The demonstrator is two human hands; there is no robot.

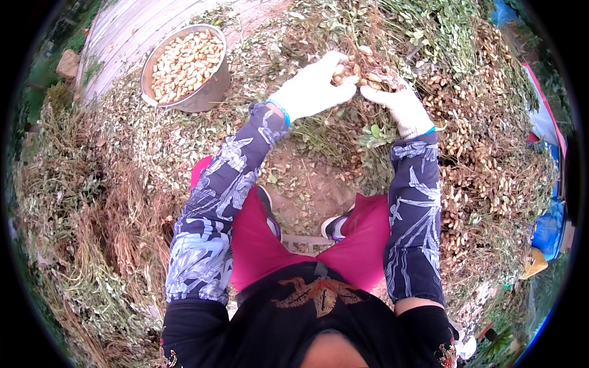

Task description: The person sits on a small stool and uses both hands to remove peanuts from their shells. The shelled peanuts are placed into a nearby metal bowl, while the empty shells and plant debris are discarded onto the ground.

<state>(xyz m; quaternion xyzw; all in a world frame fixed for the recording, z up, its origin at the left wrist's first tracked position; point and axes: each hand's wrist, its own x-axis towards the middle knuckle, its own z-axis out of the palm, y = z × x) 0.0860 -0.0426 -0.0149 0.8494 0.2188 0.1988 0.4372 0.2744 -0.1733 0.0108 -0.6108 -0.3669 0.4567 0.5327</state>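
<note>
My left hand [313, 87], in a white glove, has its thumb and fingers around several peanut pods [340, 76] on a dried peanut plant [372, 69]. Opposite it, my gloved right hand [405, 108] grips the same plant; its fingers are mostly hidden behind the roots and pods. Both thumbs point towards each other with the cluster between and above them. To the left of my left hand stands a metal bucket [202, 94], nearly full of loose peanuts [188, 64]. Leafy stems [331, 140] hang or lie just below my hands.
A heap of peanut plants with pods [478, 175] lies along my right side. Dry stripped-looking stalks [129, 221] are piled at left. Leaf litter covers the ground around my shoes [338, 227]. Blue plastic [550, 230] lies at the far right, and a pale slab [124, 41] at upper left.
</note>
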